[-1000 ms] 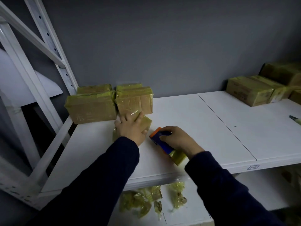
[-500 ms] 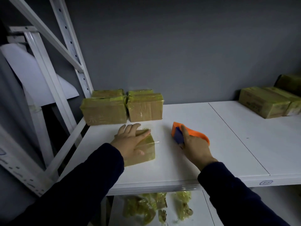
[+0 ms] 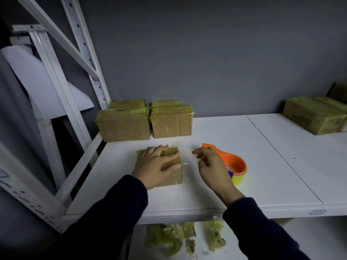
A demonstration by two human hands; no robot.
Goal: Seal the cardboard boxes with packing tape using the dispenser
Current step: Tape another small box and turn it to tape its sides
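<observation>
A small tape-wrapped cardboard box [image 3: 176, 178] lies on the white shelf [image 3: 216, 192] in front of me. My left hand [image 3: 156, 166] rests flat on top of it, fingers spread over the lid. A short strip of tape [image 3: 185, 163] sticks out from the box's right side. The orange tape dispenser [image 3: 237, 165] with its yellowish roll lies on the shelf to the right of the box. My right hand [image 3: 212, 167] hovers just left of the dispenser, fingers loosely curled and holding nothing.
Two taped boxes [image 3: 124, 125] [image 3: 171, 121] stand at the back left against the grey wall, with more behind them. Further taped boxes [image 3: 313, 115] sit at the far right. White rack uprights [image 3: 84, 53] rise on the left. Crumpled tape scraps [image 3: 169, 238] lie on the lower shelf.
My right hand has set the dispenser down on the shelf and let go of it. My left hand stays on the small box, which lies a little nearer to me.
</observation>
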